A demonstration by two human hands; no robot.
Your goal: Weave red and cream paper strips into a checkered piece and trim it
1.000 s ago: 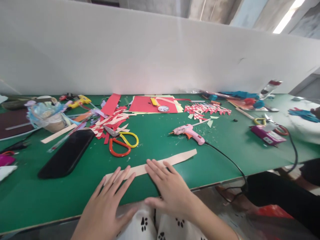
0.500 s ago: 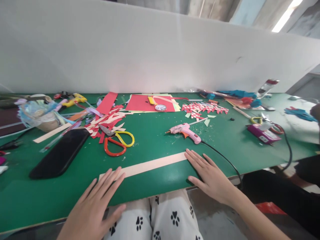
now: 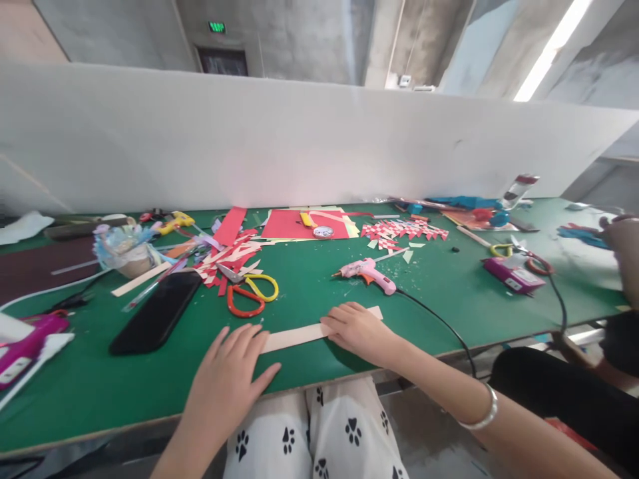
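A long beige paper strip [image 3: 295, 335] lies flat near the front edge of the green table [image 3: 124, 392]. My left hand [image 3: 227, 379] rests on its left end, palm down with fingers stretched out. My right hand [image 3: 357, 330] covers the strip's right part, fingers curled down onto the paper. Just behind the strip lie red-and-yellow scissors [image 3: 251, 293] and a pink glue gun [image 3: 367, 273] with a black cord [image 3: 439, 322].
A black phone [image 3: 156, 311] lies left of the scissors. Red and beige paper scraps [image 3: 227, 254], red sheets [image 3: 302, 224] and a woven red-white piece [image 3: 404, 230] lie further back. A white partition [image 3: 299, 140] stands behind. Another person [image 3: 619, 293] sits at the right.
My right hand slid out to the strip's right end, then came back left and curled onto it. The left hand closed in over the strip's left end. The camera tilted up.
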